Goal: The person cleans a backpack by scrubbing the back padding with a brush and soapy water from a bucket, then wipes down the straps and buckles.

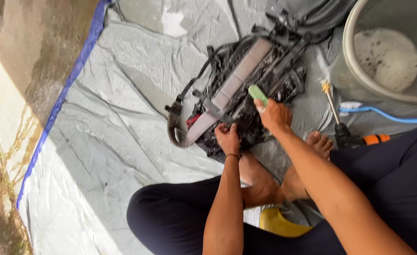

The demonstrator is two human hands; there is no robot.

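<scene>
scrubbing wet black bag [246, 89] on grey tarp [123, 118]; left hand [227, 138] pinching bag edge at 6 o'clock; right hand [274, 115] closed on green brush [258, 94]; best kept taut, short strokes; tub [354, 71] at 2 o'clock.

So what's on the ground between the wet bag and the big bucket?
In the head view, a spray nozzle with a brass tip lies on the grey tarp between the bag and the bucket.

Grey tarp [123, 141] under wet black backpack [246, 89], tub [354, 80], spray wand [340, 123].
</scene>
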